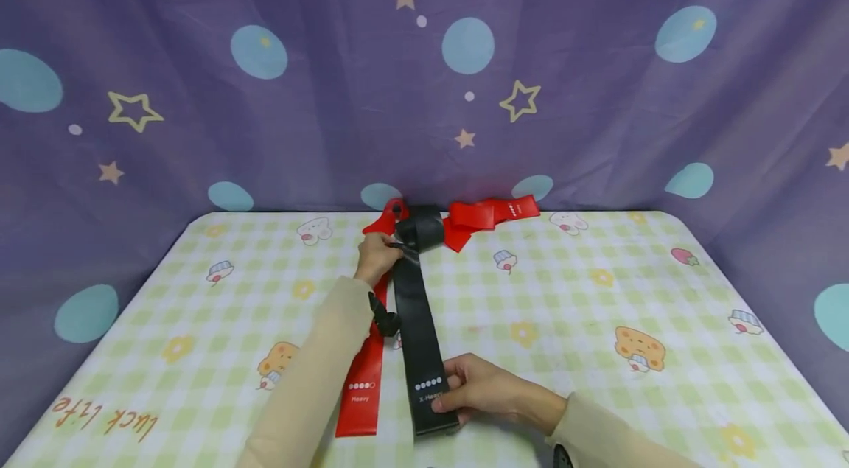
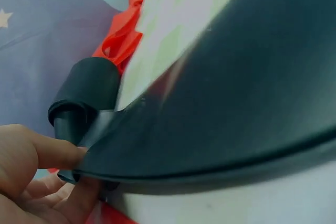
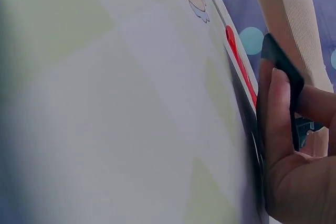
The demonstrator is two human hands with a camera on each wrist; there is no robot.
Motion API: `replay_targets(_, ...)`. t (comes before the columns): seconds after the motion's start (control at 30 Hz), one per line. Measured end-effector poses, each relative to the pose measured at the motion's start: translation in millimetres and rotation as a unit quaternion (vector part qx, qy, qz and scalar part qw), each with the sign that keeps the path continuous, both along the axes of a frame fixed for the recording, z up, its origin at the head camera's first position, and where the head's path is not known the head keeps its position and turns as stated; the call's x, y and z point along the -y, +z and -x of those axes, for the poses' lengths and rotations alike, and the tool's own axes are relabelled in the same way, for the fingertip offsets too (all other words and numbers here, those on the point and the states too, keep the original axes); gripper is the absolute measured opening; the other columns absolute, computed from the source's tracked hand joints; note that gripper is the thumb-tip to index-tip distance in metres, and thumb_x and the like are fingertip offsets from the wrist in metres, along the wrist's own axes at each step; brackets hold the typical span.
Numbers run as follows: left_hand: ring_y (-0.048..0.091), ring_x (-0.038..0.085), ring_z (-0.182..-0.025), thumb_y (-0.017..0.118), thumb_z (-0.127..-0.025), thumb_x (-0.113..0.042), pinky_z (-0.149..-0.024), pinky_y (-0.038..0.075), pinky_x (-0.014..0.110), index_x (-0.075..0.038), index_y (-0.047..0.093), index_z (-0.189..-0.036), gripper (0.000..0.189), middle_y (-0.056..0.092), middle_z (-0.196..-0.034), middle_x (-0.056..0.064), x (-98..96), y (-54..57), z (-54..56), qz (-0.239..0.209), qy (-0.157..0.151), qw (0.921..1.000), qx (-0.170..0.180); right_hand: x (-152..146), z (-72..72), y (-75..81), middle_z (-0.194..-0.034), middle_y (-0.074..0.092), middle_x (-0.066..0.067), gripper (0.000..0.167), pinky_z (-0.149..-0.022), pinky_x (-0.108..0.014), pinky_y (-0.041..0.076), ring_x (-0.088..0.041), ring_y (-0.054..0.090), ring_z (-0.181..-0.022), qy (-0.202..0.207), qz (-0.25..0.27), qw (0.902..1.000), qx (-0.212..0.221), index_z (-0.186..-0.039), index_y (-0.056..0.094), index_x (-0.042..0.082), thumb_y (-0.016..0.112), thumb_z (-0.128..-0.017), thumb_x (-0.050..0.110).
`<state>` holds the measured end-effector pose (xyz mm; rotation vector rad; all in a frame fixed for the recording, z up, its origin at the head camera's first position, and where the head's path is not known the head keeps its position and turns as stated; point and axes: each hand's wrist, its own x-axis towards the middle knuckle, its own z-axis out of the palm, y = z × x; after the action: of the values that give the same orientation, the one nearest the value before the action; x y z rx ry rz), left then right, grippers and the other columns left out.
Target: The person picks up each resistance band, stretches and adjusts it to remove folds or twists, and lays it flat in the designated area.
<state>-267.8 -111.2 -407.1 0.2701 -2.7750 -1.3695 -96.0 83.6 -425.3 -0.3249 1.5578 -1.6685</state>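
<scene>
A black exercise band (image 1: 416,320) marked "X-Heavy" stretches from near the front of the table toward the back, where part of it lies bunched in a loose roll. My left hand (image 1: 376,258) pinches the band just before that roll; in the left wrist view, thumb and fingers grip its edge. At the near end, my right hand (image 1: 487,388) holds the folded band between thumb and fingers, beside the printed label. Left of it lies a red exercise band (image 1: 360,402) marked "Heavy", flat on the cloth and partly hidden by my left arm.
More red band (image 1: 474,216) lies folded along the back edge, right of the black roll. A checked tablecloth (image 1: 564,291) with printed cartoons covers the table. Behind the back edge hangs a purple curtain (image 1: 345,85) with stars and spots.
</scene>
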Motion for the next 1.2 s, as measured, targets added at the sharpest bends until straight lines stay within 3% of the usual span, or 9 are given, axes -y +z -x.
replay_targets(0.13, 0.060, 0.032, -0.086, 0.063, -0.073, -0.003, -0.077, 0.051, 0.039, 0.002, 0.071, -0.093, 0.022, 0.070, -0.091, 0.018, -1.3, -2.5, 8.3, 0.021, -0.003, 0.9995, -0.023, 1.0, 2.9, 1.1, -0.098, 0.069, -0.025, 0.028, -0.057, -0.022, 0.056, -0.018, 0.070, -0.077, 0.007, -0.006, 0.9999, -0.010, -0.111, 0.058, -0.010, 0.062, -0.083, -0.007)
replay_targets(0.27, 0.061, 0.033, -0.088, 0.063, -0.075, -0.003, -0.081, 0.051, 0.041, 0.001, 0.072, -0.095, 0.022, 0.071, -0.095, 0.017, -1.0, -4.0, 11.2, 0.033, -0.025, 0.9985, -0.036, 3.5, 4.7, 3.1, -0.092, 0.070, -0.026, 0.022, -0.053, -0.017, 0.053, -0.011, 0.069, -0.064, 0.026, -0.023, 0.9994, -0.006, -0.107, 0.061, -0.008, 0.062, -0.085, -0.005)
replay_targets(0.43, 0.062, 0.029, -0.081, 0.068, -0.081, -0.004, -0.077, 0.052, 0.042, 0.000, 0.074, -0.096, 0.017, 0.070, -0.092, 0.018, 2.0, -5.6, 10.1, 0.046, -0.066, 0.9953, -0.054, 7.2, 2.8, 5.2, -0.076, 0.066, -0.033, 0.003, -0.046, -0.014, 0.049, -0.006, 0.064, -0.050, 0.051, -0.049, 0.9974, -0.014, -0.082, 0.063, -0.003, 0.063, -0.084, -0.004)
replay_targets(0.53, 0.059, 0.026, -0.078, 0.070, -0.081, -0.006, -0.074, 0.052, 0.039, -0.001, 0.074, -0.096, 0.016, 0.068, -0.089, 0.016, 0.9, -5.5, 10.1, 0.056, -0.085, 0.9931, -0.059, 9.1, 0.4, 6.7, -0.073, 0.062, -0.038, 0.021, -0.044, -0.014, 0.048, -0.005, 0.063, -0.047, 0.053, -0.070, 0.9959, -0.022, -0.066, 0.056, 0.004, 0.065, -0.083, -0.005)
replay_targets(0.63, 0.058, 0.025, -0.078, 0.071, -0.082, -0.006, -0.072, 0.051, 0.038, -0.001, 0.074, -0.096, 0.016, 0.068, -0.089, 0.016, -3.8, -4.9, 10.1, 0.060, -0.094, 0.9915, -0.066, 10.4, -0.3, 6.5, -0.075, 0.063, -0.037, 0.027, -0.043, -0.014, 0.048, -0.004, 0.062, -0.046, 0.055, -0.079, 0.9952, -0.021, -0.061, 0.053, 0.007, 0.066, -0.082, -0.004)
replay_targets(0.8, 0.063, 0.030, -0.088, 0.070, -0.082, -0.005, -0.080, 0.052, 0.041, -0.001, 0.073, -0.096, 0.014, 0.070, -0.091, 0.017, -13.4, -7.9, 14.8, 0.075, -0.098, 0.9881, -0.092, 12.5, 3.2, 5.6, -0.074, 0.065, -0.034, 0.025, -0.041, -0.014, 0.046, -0.005, 0.061, -0.044, 0.060, -0.093, 0.9931, -0.037, -0.062, 0.055, 0.005, 0.067, -0.084, 0.002)
replay_targets(1.0, 0.064, 0.032, -0.097, 0.072, -0.082, -0.007, -0.086, 0.052, 0.040, 0.001, 0.072, -0.096, 0.016, 0.071, -0.099, 0.015, -18.7, -12.6, 20.2, 0.113, -0.088, 0.9870, -0.074, 11.1, 7.5, 8.9, -0.061, 0.066, -0.024, 0.026, -0.036, -0.015, 0.043, -0.005, 0.057, -0.038, 0.056, -0.135, 0.9873, -0.063, -0.062, 0.060, -0.002, 0.069, -0.084, 0.007)
replay_targets(1.2, 0.063, 0.033, -0.094, 0.075, -0.081, -0.012, -0.083, 0.053, 0.041, 0.002, 0.063, -0.097, 0.025, 0.067, -0.097, 0.017, -21.8, -12.6, 19.6, 0.108, -0.063, 0.9903, -0.059, 8.5, 9.0, 14.7, -0.048, 0.063, -0.009, 0.031, -0.034, -0.017, 0.041, -0.006, 0.053, -0.034, 0.055, -0.189, 0.9747, -0.105, -0.059, 0.063, -0.001, 0.073, -0.082, 0.016)
